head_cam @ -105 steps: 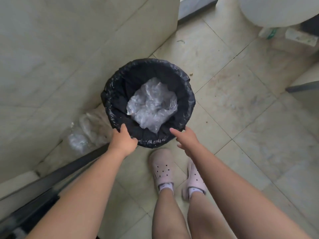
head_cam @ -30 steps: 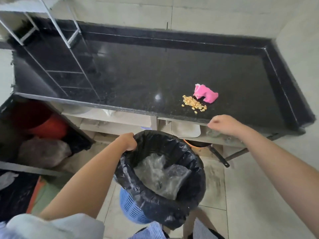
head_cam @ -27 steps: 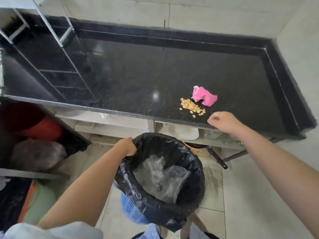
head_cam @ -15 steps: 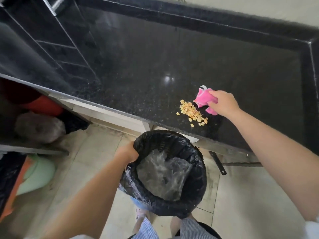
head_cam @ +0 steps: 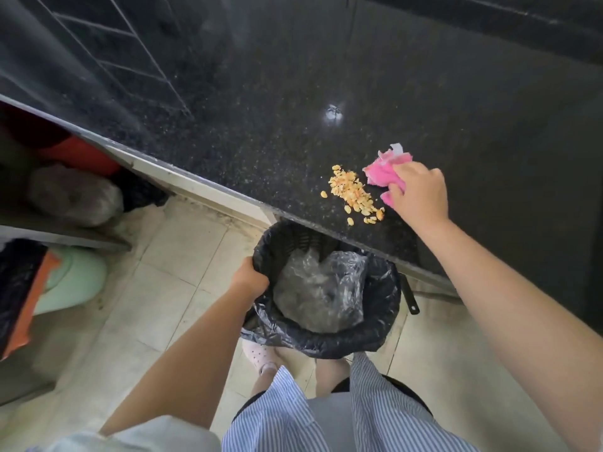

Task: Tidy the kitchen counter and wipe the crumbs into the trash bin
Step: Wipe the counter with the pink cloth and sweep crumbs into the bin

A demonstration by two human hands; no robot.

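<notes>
Left hand (head_cam: 249,278) grips the near-left rim of the black-lined trash bin (head_cam: 375,337), held just below the counter edge with clear plastic inside. Above it, yellow crumbs (head_cam: 354,194) lie on the black counter (head_cam: 261,125) near its edge. Just beyond them, right hand (head_cam: 421,194) clutches the pink cloth (head_cam: 381,172), fingers curled over it.
</notes>
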